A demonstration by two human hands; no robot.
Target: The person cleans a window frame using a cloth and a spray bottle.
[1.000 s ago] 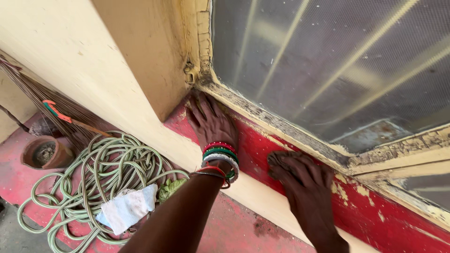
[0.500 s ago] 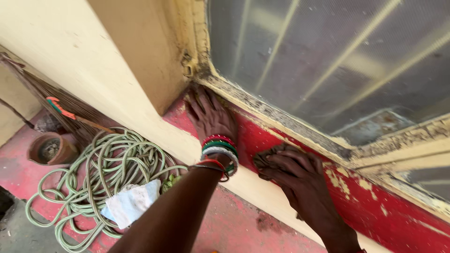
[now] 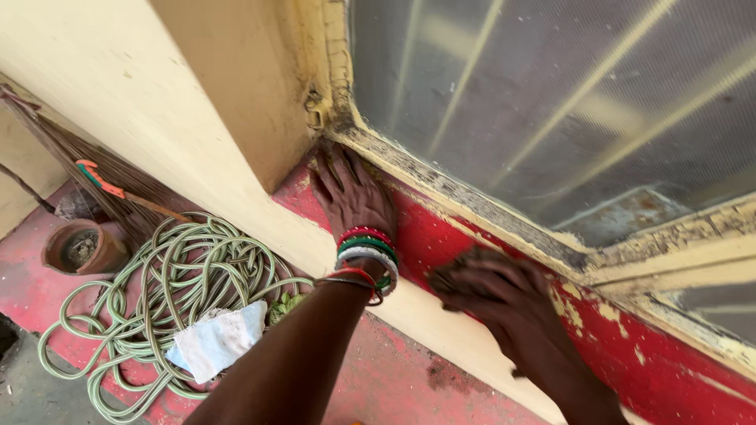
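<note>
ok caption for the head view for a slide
Right hand presses a dark cloth on the red sill; left hand lies flat in the corner.

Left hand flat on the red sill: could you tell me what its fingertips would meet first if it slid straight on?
Probably the sill's corner: the left hand points toward the yellow window frame.

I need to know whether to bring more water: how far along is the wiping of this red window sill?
Done: nothing clearly; no stretch of the red sill looks cleaner than the rest. In hand: the right hand presses a dark cloth on the sill's middle, blurred with motion, while the left hand lies flat in the corner. Left: the peeling frame above the sill looks grimy, and the sill to the right shows chipped patches.
</note>
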